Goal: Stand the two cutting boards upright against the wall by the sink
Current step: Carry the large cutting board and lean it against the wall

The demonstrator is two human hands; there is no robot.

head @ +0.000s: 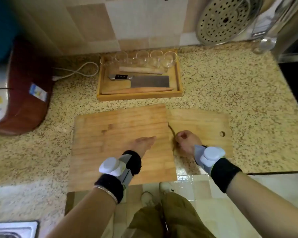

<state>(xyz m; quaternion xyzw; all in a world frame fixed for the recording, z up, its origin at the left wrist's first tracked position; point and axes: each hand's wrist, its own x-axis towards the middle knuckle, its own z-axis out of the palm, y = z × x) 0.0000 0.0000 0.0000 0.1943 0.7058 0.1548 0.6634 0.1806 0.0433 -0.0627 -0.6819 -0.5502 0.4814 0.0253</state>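
Note:
Two wooden cutting boards lie flat on the speckled counter. The large board (113,134) overlaps the left edge of the smaller board (201,124), which has a round hole near its right side. My left hand (143,143) hovers over the large board with fingers stretched flat and holds nothing. My right hand (187,140) is curled at the large board's right edge, where the boards meet. Its fingers seem to hook that edge, but the grip itself is hidden.
A wooden tray (139,97) with a cleaver, rolling pins and several glasses sits behind the boards near the tiled wall (144,23). A red rice cooker (24,93) stands at left, a perforated steamer plate (225,19) leans at back right, and a sink corner (12,229) shows at bottom left.

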